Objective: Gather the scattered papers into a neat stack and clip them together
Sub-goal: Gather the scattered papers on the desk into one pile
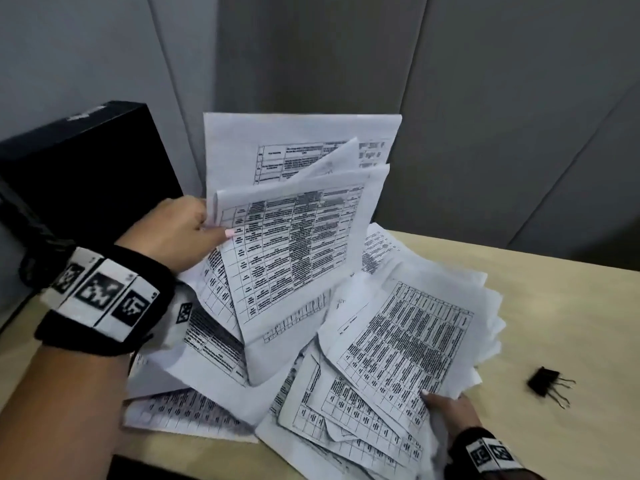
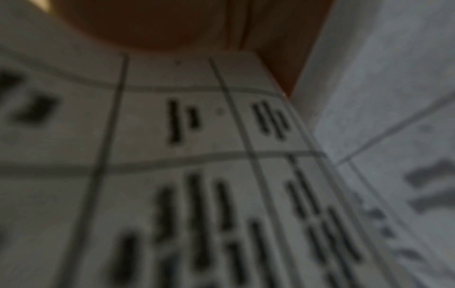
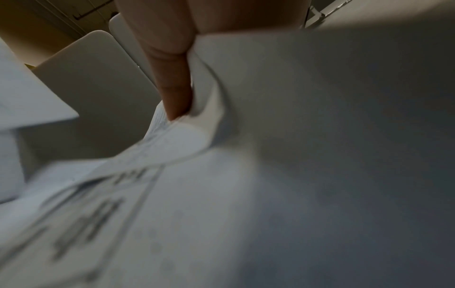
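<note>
both wrist views are blurred and filled with paper at close range: the left wrist view shows only printed table lines and a dark patch of skin, the right wrist view a single finger (image 3: 172, 78) pressed into a curled sheet edge. the left hand's (image 1: 176, 230) fingers are hidden behind the sheets, only the thumb showing on the front; most of the right hand (image 1: 450, 408) lies under the pile. the sheets overlap too much to count.

there are two hands, one binder clip (image 1: 547, 384), and one black box (image 1: 86, 168) at the left against the wall.

the left hand is raised, thumb pinching a few upright sheets (image 1: 298, 244) that lean towards the grey wall panels, so its fingers grip those. the right hand is low at the near right edge of the scattered papers (image 1: 398, 341), thumb on top of a printed sheet, holding that edge. the papers lie fanned across the pale table (image 1: 571, 323); the clip rests on the table to the right of the pile, apart from it.
</note>
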Demonstrator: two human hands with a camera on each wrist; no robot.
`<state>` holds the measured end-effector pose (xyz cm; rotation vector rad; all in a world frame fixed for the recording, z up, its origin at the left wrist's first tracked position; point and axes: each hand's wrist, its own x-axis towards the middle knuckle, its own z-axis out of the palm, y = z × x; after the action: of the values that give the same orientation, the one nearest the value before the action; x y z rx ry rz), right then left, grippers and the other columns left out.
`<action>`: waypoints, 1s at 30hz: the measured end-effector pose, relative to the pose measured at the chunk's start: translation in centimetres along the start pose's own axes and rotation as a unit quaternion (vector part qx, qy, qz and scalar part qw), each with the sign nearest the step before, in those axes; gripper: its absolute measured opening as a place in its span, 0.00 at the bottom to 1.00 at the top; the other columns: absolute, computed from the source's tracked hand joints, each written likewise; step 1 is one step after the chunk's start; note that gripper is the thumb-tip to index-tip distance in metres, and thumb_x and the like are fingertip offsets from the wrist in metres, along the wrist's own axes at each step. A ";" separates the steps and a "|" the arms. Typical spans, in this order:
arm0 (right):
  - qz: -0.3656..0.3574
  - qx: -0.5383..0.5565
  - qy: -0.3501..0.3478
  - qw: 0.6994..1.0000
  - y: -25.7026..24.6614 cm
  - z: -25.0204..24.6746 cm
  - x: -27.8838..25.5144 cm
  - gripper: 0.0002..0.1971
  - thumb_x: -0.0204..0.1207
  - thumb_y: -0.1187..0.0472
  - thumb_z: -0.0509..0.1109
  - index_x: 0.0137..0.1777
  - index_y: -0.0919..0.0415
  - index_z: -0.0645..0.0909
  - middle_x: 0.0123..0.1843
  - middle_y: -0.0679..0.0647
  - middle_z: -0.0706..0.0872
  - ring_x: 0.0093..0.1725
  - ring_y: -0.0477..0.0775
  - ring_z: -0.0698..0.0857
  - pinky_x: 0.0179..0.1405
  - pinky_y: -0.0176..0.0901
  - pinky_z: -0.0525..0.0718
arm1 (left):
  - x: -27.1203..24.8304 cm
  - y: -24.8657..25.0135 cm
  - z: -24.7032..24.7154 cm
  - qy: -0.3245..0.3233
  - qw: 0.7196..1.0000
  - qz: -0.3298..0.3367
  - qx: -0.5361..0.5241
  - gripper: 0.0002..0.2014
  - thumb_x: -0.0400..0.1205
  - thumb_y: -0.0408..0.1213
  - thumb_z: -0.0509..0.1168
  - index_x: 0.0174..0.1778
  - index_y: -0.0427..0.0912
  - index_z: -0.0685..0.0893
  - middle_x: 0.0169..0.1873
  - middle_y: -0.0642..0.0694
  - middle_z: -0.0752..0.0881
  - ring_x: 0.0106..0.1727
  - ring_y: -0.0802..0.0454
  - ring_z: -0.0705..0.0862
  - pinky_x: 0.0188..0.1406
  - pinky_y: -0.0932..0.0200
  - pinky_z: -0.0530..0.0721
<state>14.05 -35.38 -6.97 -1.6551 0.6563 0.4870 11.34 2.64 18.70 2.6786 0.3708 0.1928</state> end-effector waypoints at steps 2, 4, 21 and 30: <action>0.007 0.012 -0.005 1.000 0.1 0.1 -0.2 0.29 0.73 0.69 0.71 0.72 0.74 0.64 0.68 0.74 0.76 0.61 0.72 0.78 0.68 0.66 0.71 | -0.6 0.6 -1.1 0.015 1.000 0.003 -0.014 0.18 0.78 0.45 0.69 0.41 0.30 0.88 0.36 0.37 0.88 0.37 0.41 0.85 0.35 0.56 0.81; 0.025 0.011 0.002 1.000 0.2 0.2 -0.2 0.31 0.73 0.67 0.71 0.73 0.72 0.63 0.71 0.74 0.74 0.67 0.74 0.75 0.70 0.68 0.69 | -0.8 1.2 -1.4 0.023 0.998 0.003 -0.055 0.21 0.76 0.46 0.69 0.31 0.28 0.83 0.28 0.37 0.83 0.28 0.42 0.80 0.28 0.59 0.71; -0.029 0.007 0.014 0.999 2.0 0.1 -0.2 0.25 0.65 0.71 0.76 0.62 0.76 0.75 0.49 0.68 0.86 0.49 0.67 0.85 0.58 0.57 0.80 | -0.6 -1.7 20.4 -0.143 0.930 -0.218 -0.261 0.14 0.82 0.33 0.63 0.64 0.37 0.79 0.55 0.39 0.84 0.57 0.42 0.81 0.56 0.55 0.77; -0.042 0.263 -0.093 0.959 0.8 0.0 -0.7 0.19 0.67 0.54 0.69 0.55 0.62 0.83 0.39 0.61 0.92 0.33 0.60 0.91 0.31 0.50 0.90 | -0.2 -3.2 23.3 -0.194 0.926 -0.226 -0.233 0.14 0.80 0.30 0.65 0.61 0.39 0.77 0.59 0.38 0.84 0.61 0.39 0.81 0.67 0.48 0.77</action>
<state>12.99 -35.33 -7.06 -1.1134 0.5175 0.3614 14.84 -3.78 -3.61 2.0316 0.6991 -0.3439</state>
